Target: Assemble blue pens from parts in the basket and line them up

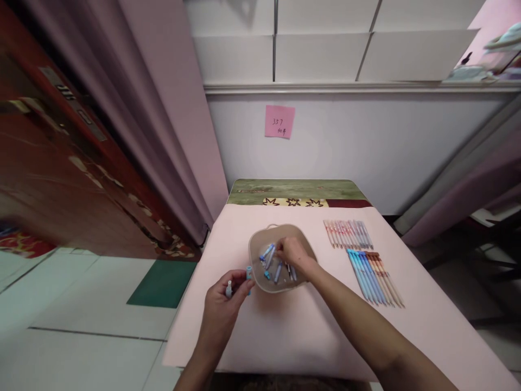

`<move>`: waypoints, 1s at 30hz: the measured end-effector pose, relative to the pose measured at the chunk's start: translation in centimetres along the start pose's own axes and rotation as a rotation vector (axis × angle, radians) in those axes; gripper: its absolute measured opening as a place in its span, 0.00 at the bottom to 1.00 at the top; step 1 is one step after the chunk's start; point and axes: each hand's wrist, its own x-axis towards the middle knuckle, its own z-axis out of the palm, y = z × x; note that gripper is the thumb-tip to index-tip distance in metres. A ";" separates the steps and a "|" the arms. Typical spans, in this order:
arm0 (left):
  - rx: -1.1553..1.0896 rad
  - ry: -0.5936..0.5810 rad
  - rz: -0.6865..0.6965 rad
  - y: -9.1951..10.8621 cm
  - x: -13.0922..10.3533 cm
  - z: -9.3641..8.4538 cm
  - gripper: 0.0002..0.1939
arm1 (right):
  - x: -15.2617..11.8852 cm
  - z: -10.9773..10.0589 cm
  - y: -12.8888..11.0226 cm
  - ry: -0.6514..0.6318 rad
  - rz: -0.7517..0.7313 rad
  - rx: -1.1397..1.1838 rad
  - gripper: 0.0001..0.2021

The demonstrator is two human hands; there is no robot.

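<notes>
Inside basin (260,285), right hand (291,251) reaches among loose pen parts (278,272), fingertips pinched, contents unclear; left hand (228,293) curls nearly closed round light-blue pen piece (248,273); probably light, stiff, slick plastic; best pinched mid-barrel.

Bare hands (228,297), bare forearms (358,317)
</notes>
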 end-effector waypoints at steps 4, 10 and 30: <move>0.002 -0.003 0.008 -0.1 0.2 0.2 0.11 | -1.3 -0.7 1.9 0.029 -0.045 -0.050 0.08; -0.016 -0.057 0.022 -0.6 0.7 1.3 0.12 | -2.4 1.4 0.7 -0.022 -0.077 -0.124 0.13; -0.080 -0.112 0.025 1.1 0.3 2.6 0.11 | -8.8 -3.3 -2.9 0.147 -0.420 1.264 0.13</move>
